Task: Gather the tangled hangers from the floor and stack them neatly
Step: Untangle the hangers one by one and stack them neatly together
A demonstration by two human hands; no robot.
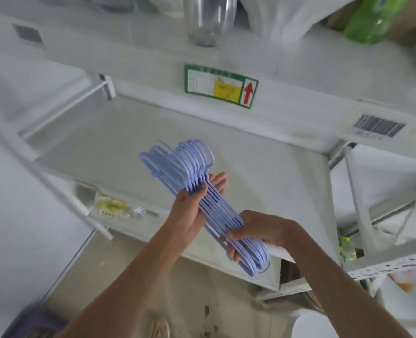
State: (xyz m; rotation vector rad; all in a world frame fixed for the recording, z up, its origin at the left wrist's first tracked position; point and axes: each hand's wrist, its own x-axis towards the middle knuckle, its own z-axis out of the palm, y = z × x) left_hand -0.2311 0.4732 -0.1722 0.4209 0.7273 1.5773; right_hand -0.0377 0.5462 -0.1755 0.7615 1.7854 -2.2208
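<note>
The fingers of the left hand (191, 208) wrap around the necks of the hangers (202, 198), thumb on the near side and fingertips showing past the far edge, while the right hand (255, 230) pinches the shoulder end of the same bundle, fingers curled over the bars. The lilac hangers sit aligned in a tight pack held in the air between both hands, hooks pointing far and left, curved shoulders near and right, above the middle shelf (133, 132). They look like thin moulded plastic: light, fairly stiff, smooth enough to slide against one another, so the pack would likely fan out if either grip loosened (the hooks snag easily too). Holding at the necks and at one shoulder end, as now, seems the surest way to keep them square. The shelf below is white, flat and bare in its middle, part of a metal rack; a green-bordered label (221, 86) with a red arrow marks the beam above, and a clear plastic container (208, 20) stands on the upper level. The concrete floor (202, 301) shows near, stained.
</note>
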